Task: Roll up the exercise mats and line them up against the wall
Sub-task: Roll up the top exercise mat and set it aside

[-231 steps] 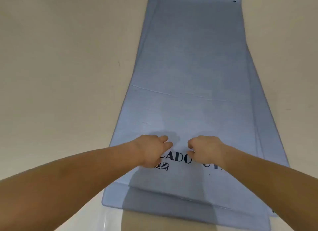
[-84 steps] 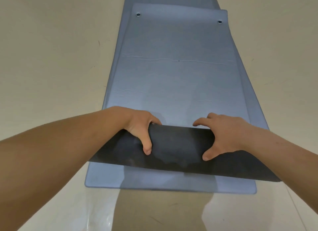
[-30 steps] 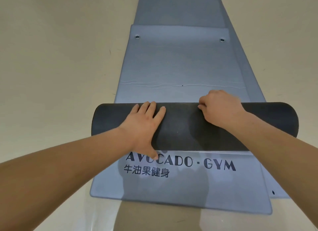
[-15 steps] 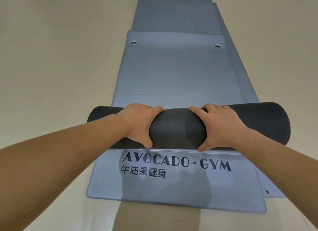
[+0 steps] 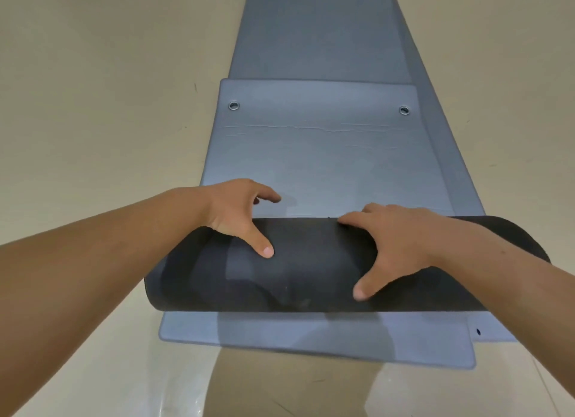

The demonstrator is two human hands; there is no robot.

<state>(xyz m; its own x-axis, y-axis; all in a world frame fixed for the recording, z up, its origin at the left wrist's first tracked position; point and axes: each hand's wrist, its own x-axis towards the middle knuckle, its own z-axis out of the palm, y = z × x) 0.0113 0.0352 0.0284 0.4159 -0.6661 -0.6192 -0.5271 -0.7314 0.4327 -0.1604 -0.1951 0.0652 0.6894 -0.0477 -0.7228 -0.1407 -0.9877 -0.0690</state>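
The top blue-grey exercise mat (image 5: 326, 167) is partly rolled from its near end into a thick dark roll (image 5: 311, 261) lying across the stack. My left hand (image 5: 236, 211) rests at the roll's far edge, thumb pressed on the dark surface, fingers reaching loosely past it over the flat part. My right hand (image 5: 401, 242) spans the roll, fingers curved over its far edge and thumb on the near side. Two metal eyelets (image 5: 233, 106) (image 5: 404, 110) mark the mat's far end.
More flat blue-grey mats (image 5: 311, 335) lie under the roll and stick out at the near end and along the right side; another stretch (image 5: 320, 37) runs on beyond the eyelets. Beige floor (image 5: 93, 105) surrounds the stack on both sides. No wall is in view.
My left hand has let go of the roll; its fingers now reach past the far edge with only the thumb on it. The roll looks wider and now covers the lettering on the mat below.
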